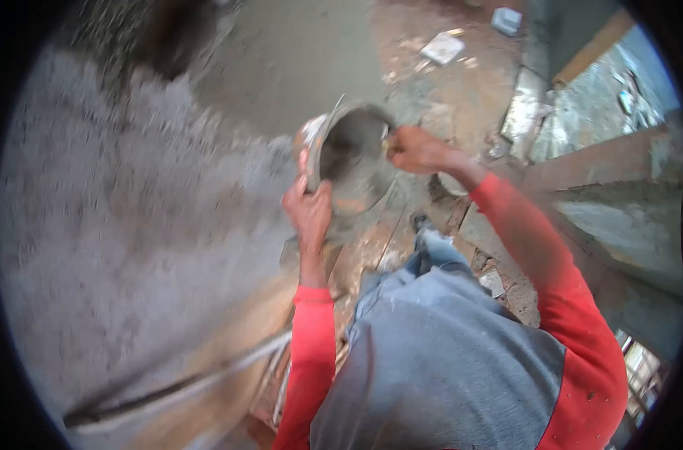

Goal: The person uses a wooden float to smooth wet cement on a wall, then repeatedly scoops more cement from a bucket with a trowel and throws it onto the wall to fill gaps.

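Note:
A round mortar-smeared bucket [356,199] is held up in front of me, its mouth tilted toward my view, with a dark, wet grey interior. My left hand [309,206] grips its left side, with fingers along the outer wall and the thumb near the rim. At the opposite edge of the bucket, my right hand [419,150] is closed in a fist. Something small and pale shows at its knuckles, but I cannot make out what it holds. Both forearms are in red sleeves.
A rough grey wall surface [146,195] fills the left, with a smoother wet-looking patch [289,60] above. White broken pieces [443,48] lie at the upper right. A long pole or straightedge [184,386] slants at lower left. A wooden plank [593,49] stands at right.

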The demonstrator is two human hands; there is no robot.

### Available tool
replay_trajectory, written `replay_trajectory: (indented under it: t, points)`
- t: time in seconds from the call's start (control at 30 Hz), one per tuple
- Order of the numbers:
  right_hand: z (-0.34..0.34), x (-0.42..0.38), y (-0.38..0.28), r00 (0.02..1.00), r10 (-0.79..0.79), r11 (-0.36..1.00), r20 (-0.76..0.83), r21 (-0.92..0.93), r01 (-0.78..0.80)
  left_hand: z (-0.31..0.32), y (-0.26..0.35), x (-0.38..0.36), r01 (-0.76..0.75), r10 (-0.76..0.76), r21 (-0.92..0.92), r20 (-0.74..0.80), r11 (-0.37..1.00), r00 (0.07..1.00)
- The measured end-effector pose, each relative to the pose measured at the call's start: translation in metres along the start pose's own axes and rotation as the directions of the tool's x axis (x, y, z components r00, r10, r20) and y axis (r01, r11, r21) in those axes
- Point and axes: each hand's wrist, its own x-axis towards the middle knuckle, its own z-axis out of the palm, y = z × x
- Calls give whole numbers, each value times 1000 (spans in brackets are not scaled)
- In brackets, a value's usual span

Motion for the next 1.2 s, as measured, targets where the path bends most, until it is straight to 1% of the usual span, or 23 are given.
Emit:
replay_trajectory:
  t: [0.03,0.07,0.1,0.13,0.2,0.27,0.33,0.4,0.47,0.53,0.57,0.63,0.77,0.83,0.9,1.0,1.1,1.2]
  points:
    - [-2,2,17,989,116,985,95,119,-127,6,4,1,-5,4,-73,-6,997,1000]
    - [-6,4,35,958,210,939,195,232,-254,11,8,-2,-8,7,-147,-10,989,1000]
    - [-5,7,52,908,243,855,340,367,-366,16,8,-5,23,-21,-189,11,982,1000]
    - [3,8,68,844,225,737,488,481,-475,18,7,-11,60,-54,-216,31,974,998]
    - [26,-5,92,785,116,503,608,646,-574,20,4,-17,50,-44,-205,31,977,999]
    - [54,-19,99,772,-37,412,634,714,-567,27,-21,-30,208,-194,-236,82,949,978]
    - [87,-24,100,800,-24,349,599,755,-555,37,-64,-38,124,-119,-98,57,987,991]
    - [102,-29,90,831,-52,387,554,778,-494,39,-39,-44,138,-163,-324,-52,936,985]
    - [111,-37,79,843,-82,339,532,810,-479,47,-51,-52,267,-397,-600,-91,754,913]
    - [107,-49,64,869,-50,389,493,811,-438,45,-65,-63,327,-507,-690,-66,645,859]
    - [100,-54,51,872,-39,386,488,812,-438,44,-73,-65,372,-550,-688,-47,623,834]
    - [103,-54,46,886,-39,427,462,810,-403,35,-88,-79,484,-654,-663,-12,571,756]
    - [107,-52,42,905,-16,490,425,793,-363,27,-128,-99,465,-711,-739,-27,488,703]
    - [123,-55,44,899,-4,480,439,789,-383,19,-145,-115,501,-769,-742,-32,446,638]
    - [133,-56,46,887,5,466,462,784,-410,14,-141,-123,474,-771,-748,-79,465,632]
    - [140,-60,41,869,11,454,495,772,-445,9,-152,-139,442,-812,-798,-98,410,576]
    - [153,-64,36,854,5,441,520,765,-469,-2,-151,-153,477,-833,-783,-93,399,545]
    - [161,-65,32,843,18,454,538,747,-486,-5,-160,-165,457,-843,-795,-121,399,524]
